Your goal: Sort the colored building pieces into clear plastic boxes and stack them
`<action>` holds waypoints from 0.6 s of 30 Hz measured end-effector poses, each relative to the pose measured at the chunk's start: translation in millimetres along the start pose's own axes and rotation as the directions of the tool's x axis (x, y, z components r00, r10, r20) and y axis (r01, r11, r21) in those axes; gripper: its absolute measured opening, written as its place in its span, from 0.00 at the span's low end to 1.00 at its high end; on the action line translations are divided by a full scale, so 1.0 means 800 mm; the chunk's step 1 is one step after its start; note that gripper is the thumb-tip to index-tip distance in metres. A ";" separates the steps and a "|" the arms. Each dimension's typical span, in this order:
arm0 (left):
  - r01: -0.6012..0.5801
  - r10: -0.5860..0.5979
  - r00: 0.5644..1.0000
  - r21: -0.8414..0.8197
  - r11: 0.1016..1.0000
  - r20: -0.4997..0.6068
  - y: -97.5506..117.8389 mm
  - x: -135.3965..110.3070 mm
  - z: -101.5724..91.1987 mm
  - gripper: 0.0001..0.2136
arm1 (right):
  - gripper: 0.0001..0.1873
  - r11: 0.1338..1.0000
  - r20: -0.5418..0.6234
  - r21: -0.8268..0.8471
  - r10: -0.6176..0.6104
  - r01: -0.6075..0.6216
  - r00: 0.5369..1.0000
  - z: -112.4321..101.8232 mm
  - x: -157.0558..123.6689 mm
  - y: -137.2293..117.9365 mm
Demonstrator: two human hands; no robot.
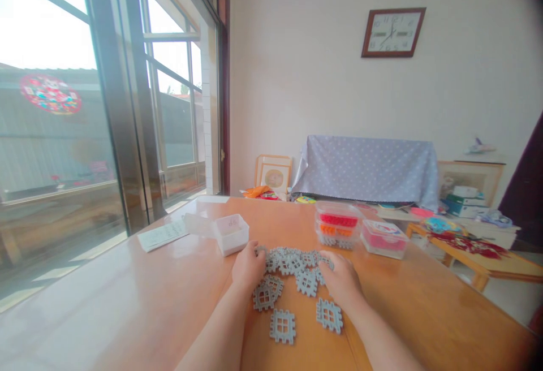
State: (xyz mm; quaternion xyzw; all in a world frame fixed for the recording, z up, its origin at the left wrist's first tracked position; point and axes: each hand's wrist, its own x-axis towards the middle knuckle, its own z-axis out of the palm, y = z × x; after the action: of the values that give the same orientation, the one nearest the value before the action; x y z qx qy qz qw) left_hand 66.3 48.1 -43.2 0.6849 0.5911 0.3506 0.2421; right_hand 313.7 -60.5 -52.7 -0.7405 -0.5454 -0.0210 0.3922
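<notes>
Several grey square building tiles with toothed edges and window-like openings lie in a loose pile on the table between my hands. At the pile's left edge, my left hand curls its fingers around a tile; part of the grip is hidden. My right hand closes on a grey tile at the right edge, its far fingers out of sight. Closer to me lie two separate tiles, one front left and one front right. A few overlapping tiles rest beside my left wrist.
Beyond my left hand stands an open white plastic box, near a clear lid and a paper sheet. Stacked clear boxes of red, orange and grey pieces stand at the back right, beside a lidded box with pink contents.
</notes>
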 end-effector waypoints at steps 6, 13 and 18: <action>-0.100 0.105 0.995 0.321 0.942 0.002 0.011 -0.015 0.002 0.25 | 0.20 0.999 -0.050 0.035 -0.016 0.018 0.999 0.000 -0.001 -0.003; -0.212 0.160 0.972 0.350 0.912 0.172 0.009 -0.025 0.023 0.38 | 0.22 0.992 -0.026 0.123 -0.034 0.037 0.999 0.001 -0.007 -0.042; -0.212 0.139 0.968 0.383 0.899 0.208 0.006 -0.024 0.032 0.37 | 0.25 0.982 0.158 0.188 -0.054 0.024 0.986 0.016 0.009 -0.076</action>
State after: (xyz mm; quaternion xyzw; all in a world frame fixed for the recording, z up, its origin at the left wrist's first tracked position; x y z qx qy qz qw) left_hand 87.9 30.3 -59.4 0.7988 0.5624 0.1804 0.1146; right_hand 261.5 -40.7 -24.3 -0.6891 -0.5895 0.0828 0.4132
